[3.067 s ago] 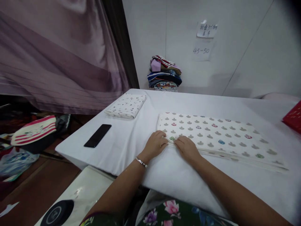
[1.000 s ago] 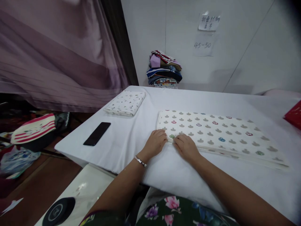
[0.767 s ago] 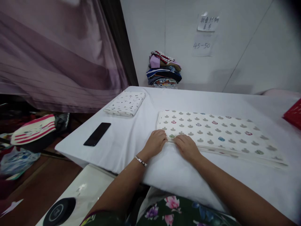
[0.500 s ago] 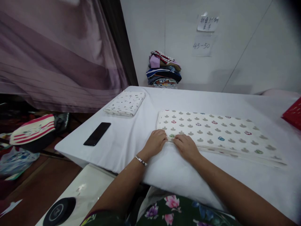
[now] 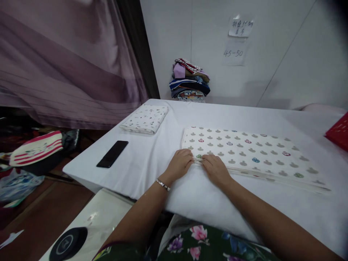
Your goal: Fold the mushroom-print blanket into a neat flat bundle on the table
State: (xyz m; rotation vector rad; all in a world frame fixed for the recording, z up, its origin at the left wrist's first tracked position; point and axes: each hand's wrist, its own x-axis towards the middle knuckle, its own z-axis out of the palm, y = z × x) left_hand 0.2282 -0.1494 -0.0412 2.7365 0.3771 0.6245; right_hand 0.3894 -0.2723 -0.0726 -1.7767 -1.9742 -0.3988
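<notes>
A white cloth printed with grey mushroom-like shapes and a few coloured ones lies folded into a long strip on the table. My left hand grips its near left corner, with the fingertips over the top. Close beside it, my right hand pinches the near edge, the thumb and fingers closed on the layers. Several layer edges show between the two hands. The undersides of my fingers are hidden. The rest of the strip lies flat, stretching away to the right.
A folded cloth with small prints lies at the table's far left. Nearer is a black phone. The table has a white cover. A clothes stack stands behind it, and a red object sits at the right edge.
Hardly anything differs. Both hands stay at the near left corner of the cloth, with the layers between them slightly more visible; the view has shifted a little.
</notes>
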